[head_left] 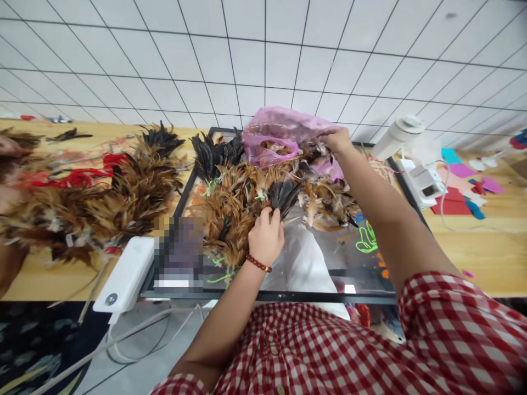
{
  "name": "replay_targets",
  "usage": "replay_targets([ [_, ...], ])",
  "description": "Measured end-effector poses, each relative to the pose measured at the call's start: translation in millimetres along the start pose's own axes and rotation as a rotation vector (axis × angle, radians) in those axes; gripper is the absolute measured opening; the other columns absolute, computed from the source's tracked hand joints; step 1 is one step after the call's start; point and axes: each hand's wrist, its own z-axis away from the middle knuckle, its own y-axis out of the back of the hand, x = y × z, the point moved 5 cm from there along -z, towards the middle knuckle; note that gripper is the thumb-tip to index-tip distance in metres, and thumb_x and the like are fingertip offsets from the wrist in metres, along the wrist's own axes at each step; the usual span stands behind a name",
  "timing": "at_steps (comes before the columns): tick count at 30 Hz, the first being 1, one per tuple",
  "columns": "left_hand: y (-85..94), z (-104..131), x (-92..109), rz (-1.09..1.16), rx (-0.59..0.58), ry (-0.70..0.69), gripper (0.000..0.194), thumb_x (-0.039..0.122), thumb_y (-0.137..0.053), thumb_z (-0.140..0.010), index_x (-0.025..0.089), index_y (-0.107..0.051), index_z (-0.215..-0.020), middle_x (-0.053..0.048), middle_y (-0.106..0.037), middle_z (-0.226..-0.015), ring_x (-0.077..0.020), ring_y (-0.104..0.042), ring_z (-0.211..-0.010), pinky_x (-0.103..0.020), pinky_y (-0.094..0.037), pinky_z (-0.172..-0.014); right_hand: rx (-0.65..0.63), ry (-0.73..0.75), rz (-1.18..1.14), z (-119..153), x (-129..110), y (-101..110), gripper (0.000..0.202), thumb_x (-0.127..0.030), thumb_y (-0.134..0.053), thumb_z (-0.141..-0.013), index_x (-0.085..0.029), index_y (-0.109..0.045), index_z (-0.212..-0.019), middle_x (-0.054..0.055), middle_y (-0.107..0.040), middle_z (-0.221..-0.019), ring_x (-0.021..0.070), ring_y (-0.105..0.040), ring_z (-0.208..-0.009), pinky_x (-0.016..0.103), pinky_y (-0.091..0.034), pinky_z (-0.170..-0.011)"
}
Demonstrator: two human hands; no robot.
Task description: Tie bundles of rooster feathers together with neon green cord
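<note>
My left hand (267, 236), with a red bead bracelet at the wrist, has its fingers closed round the lower end of a bunch of black feathers (285, 196). Beside it spreads a thick pile of brown feathers (230, 211) with bright green ties showing. My right hand (338, 141) reaches to the right side of a pink plastic bag (280, 123). Its fingertips are hidden among the bag and dark feathers there, so its grip is unclear. Loose brown feathers (327, 200) lie below the bag. All this rests on a black-framed glass panel (263, 296).
On the left, another person's hand (10, 184) is near a feather garland (99, 208) and red cord (78, 176). A white power bank (125, 274) sits by the panel's left edge. Rightward stand a white tumbler (398, 136), a white device with a cable (424, 180) and coloured paper pieces (453, 200).
</note>
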Motion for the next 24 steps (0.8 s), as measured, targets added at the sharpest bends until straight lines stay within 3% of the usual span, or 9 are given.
replay_targets([
  [3,4.5,-1,2,0.009,-0.010,0.007,0.047,0.030,-0.046,-0.101,0.021,-0.059,-0.146,-0.015,-0.059,-0.145,-0.0297,-0.066,-0.118,-0.040,-0.061,-0.088,-0.007,-0.090,-0.062,37,-14,19,0.016,-0.018,-0.074,-0.068,-0.012,-0.076,-0.083,0.003,-0.075,-0.078,0.0171,-0.068,-0.072,0.035,-0.058,-0.077],
  [6,9.7,-1,3,0.014,0.008,0.009,0.047,0.030,-0.047,-0.099,0.020,-0.061,-0.143,-0.016,-0.059,-0.143,-0.0324,-0.063,-0.120,-0.042,-0.060,-0.088,-0.021,-0.056,-0.021,78,-31,33,0.022,-0.020,-0.075,-0.066,-0.012,-0.077,-0.086,0.003,-0.075,-0.080,0.0185,-0.068,-0.076,0.036,-0.058,-0.080],
  [11,14.1,-1,3,0.020,0.123,-0.036,0.046,0.031,-0.052,-0.096,0.019,-0.066,-0.138,-0.019,-0.059,-0.145,-0.0380,-0.058,-0.124,-0.053,-0.051,-0.102,-0.034,-0.151,-0.014,141,-34,31,0.032,-0.019,-0.072,-0.067,-0.011,-0.079,-0.097,0.004,-0.076,-0.086,0.0191,-0.069,-0.079,0.039,-0.057,-0.087],
  [14,17.6,1,4,0.039,0.227,-0.073,0.047,0.031,-0.057,-0.093,0.022,-0.066,-0.138,-0.018,-0.053,-0.156,-0.0415,-0.049,-0.139,-0.061,-0.039,-0.113,-0.071,-0.209,-0.023,166,-32,28,0.040,-0.019,-0.073,-0.065,-0.010,-0.079,-0.105,0.005,-0.077,-0.092,0.0193,-0.069,-0.083,0.041,-0.056,-0.093],
  [16,21.7,4,8,0.055,0.258,-0.111,0.047,0.029,-0.058,-0.092,0.025,-0.066,-0.138,-0.016,-0.047,-0.162,-0.0421,-0.040,-0.149,-0.065,-0.031,-0.118,-0.102,-0.180,-0.015,177,-35,36,0.049,-0.020,-0.075,-0.065,-0.011,-0.078,-0.113,0.005,-0.076,-0.097,0.0205,-0.069,-0.089,0.044,-0.055,-0.098],
  [18,26.2,6,18,0.062,0.244,-0.166,0.048,0.026,-0.058,-0.091,0.026,-0.066,-0.138,-0.014,-0.044,-0.166,-0.0414,-0.035,-0.153,-0.066,-0.028,-0.120,-0.126,-0.123,0.004,186,-39,56,0.057,-0.020,-0.077,-0.064,-0.013,-0.076,-0.121,0.004,-0.076,-0.099,0.0221,-0.069,-0.094,0.046,-0.054,-0.102],
  [21,26.5,8,50,0.061,0.150,-0.294,0.052,0.024,-0.058,-0.091,0.027,-0.063,-0.143,-0.013,-0.043,-0.167,-0.0378,-0.039,-0.152,-0.059,-0.034,-0.121,-0.137,-0.064,0.104,203,-41,96,0.061,-0.020,-0.080,-0.063,-0.016,-0.075,-0.124,0.005,-0.076,-0.104,0.0248,-0.069,-0.100,0.048,-0.053,-0.102],
  [24,9.3,8,88,0.074,-0.002,-0.364,0.067,0.037,-0.066,-0.091,0.024,-0.051,-0.155,-0.016,-0.038,-0.169,-0.0364,-0.047,-0.146,-0.051,-0.041,-0.118,-0.154,-0.078,0.346,231,-38,126,0.059,-0.023,-0.083,-0.064,-0.016,-0.076,-0.122,0.009,-0.076,-0.107,0.0261,-0.070,-0.094,0.047,-0.057,-0.094],
])
